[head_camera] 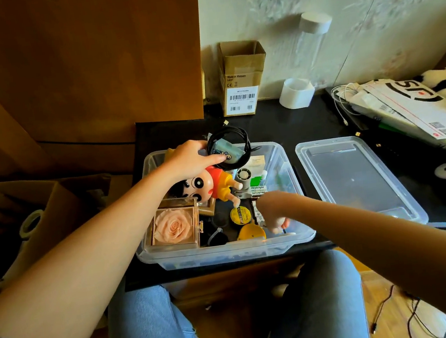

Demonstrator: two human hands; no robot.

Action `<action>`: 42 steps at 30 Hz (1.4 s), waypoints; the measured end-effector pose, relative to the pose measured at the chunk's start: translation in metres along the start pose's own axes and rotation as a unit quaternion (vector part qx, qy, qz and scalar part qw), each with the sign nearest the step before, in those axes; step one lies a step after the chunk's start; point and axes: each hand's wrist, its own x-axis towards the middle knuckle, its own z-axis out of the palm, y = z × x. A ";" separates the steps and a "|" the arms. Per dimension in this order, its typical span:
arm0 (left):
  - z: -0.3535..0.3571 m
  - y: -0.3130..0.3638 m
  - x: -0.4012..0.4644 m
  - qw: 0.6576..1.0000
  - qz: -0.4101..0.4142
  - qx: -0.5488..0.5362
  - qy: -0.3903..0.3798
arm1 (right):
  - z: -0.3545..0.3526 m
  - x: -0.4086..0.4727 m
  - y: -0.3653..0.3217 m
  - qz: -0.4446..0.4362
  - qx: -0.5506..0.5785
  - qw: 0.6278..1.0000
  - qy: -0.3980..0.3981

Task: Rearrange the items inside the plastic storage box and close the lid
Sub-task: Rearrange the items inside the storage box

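on the black table, clear storage box (pixel 226 248) sits open, lid (pixel 358 180) beside it. left hand (pixel 191 158) grips coiled black cable (pixel 230 148) above box; right hand (pixel 273 213) reaches inside, grip unclear.

Left grip (pixel 189 159) clenched — right (pixel 273 213) curled
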 end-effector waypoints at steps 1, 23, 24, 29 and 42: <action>0.000 0.000 0.000 1.000 0.000 0.000 0.001 | 0.001 0.000 -0.002 -0.001 -0.016 1.000 -0.014; 0.000 -0.001 0.000 1.000 0.001 0.008 0.000 | 0.015 0.005 -0.012 -0.033 -0.120 0.991 0.045; 0.000 0.000 0.000 1.000 0.001 0.010 0.001 | 0.014 0.005 -0.015 -0.037 -0.133 0.990 0.037; -0.001 0.000 0.000 1.000 -0.007 0.020 0.004 | 0.015 0.006 -0.014 -0.063 -0.163 0.984 0.019; -0.001 0.001 -0.001 1.000 -0.002 0.020 0.002 | 0.019 0.005 -0.003 -0.114 -0.158 0.970 0.147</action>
